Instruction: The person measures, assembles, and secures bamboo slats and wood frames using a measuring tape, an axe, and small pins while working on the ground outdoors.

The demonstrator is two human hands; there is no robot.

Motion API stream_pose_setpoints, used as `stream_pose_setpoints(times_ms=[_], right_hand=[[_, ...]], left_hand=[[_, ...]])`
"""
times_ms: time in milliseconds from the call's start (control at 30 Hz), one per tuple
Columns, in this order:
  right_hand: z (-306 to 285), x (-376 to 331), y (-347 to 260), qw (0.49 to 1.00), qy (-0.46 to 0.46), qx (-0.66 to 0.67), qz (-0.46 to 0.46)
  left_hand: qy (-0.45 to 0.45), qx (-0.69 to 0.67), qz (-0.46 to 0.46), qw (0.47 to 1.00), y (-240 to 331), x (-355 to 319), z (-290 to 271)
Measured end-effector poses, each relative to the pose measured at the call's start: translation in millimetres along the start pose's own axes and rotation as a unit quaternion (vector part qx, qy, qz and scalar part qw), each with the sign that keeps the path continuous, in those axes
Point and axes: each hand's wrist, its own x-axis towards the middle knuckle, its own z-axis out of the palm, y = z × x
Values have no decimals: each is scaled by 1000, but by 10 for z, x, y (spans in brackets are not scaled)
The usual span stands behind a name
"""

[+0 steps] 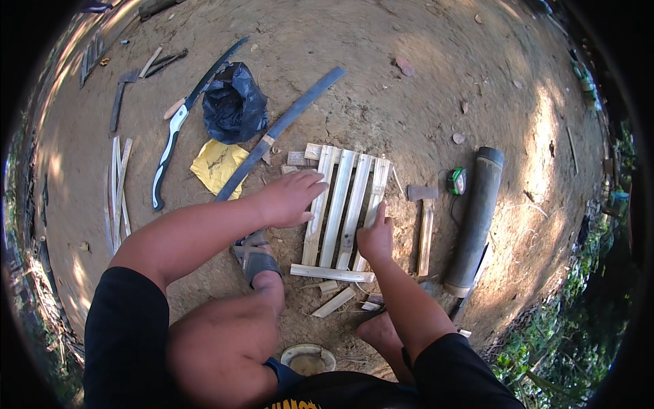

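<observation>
While the left hand (pixel 293 198) overlaps one edge, slats (pixel 338 211) (wooden) lie rightward.

Brown dirt ground (pixel 409 102) carries a slatted wooden panel (pixel 336 211), a curved saw (pixel 178 117), a black plastic bag (pixel 238 112), a yellow sheet (pixel 219 165), a hatchet (pixel 426 228), a tape measure (pixel 457 181) and a thick dark tube (pixel 475 221).

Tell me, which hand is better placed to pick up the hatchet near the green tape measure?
Probably the right hand: it is at the right side of the wooden slats, and the hatchet lies just beyond it. The left hand is at their left side, so it would have to reach across.
</observation>
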Motion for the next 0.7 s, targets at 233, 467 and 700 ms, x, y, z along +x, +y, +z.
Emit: stream_pose_setpoints(times_ms=[233,467,700], right_hand=[[144,45,206,996,51,32,-73],[190,79,317,990,58,41,-124],[175,75,298,991,58,21,-117]], left_hand=[[30,42,-105,993,639,612,553],[121,-47,-268,955,852,878,959],[187,-82,-285,937,820,878,1086]])
